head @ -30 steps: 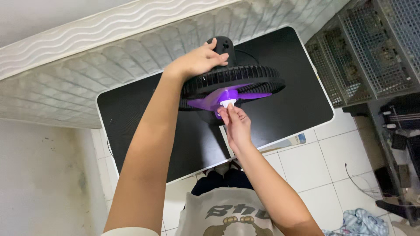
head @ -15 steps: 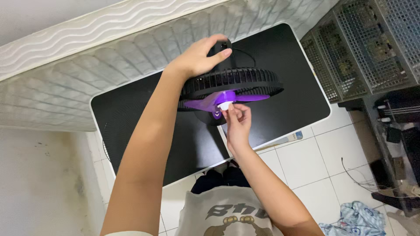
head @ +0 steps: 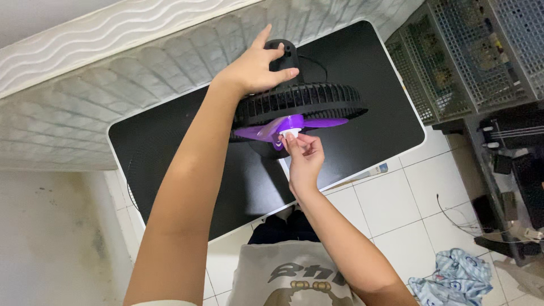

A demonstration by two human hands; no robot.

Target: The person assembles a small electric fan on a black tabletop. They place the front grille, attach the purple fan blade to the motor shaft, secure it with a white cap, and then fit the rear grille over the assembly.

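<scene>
A black electric fan (head: 317,99) without its front grille stands on a black table (head: 368,79). Its purple blade (head: 266,129) is exposed, with a small white cap (head: 290,134) at the hub. My left hand (head: 255,65) grips the black motor housing on top of the rear guard. My right hand (head: 305,156) pinches the white cap with its fingertips from in front.
A white quilted mattress (head: 113,73) leans behind the table. Grey wire cages (head: 470,51) stand at the right, with dark equipment and cables (head: 510,170) below them. A blue patterned cloth (head: 453,277) lies on the white tiled floor (head: 396,209).
My right fingers have shifted around the white cap at the hub. My left hand has spread a little on the motor housing. The view has drifted slightly.
</scene>
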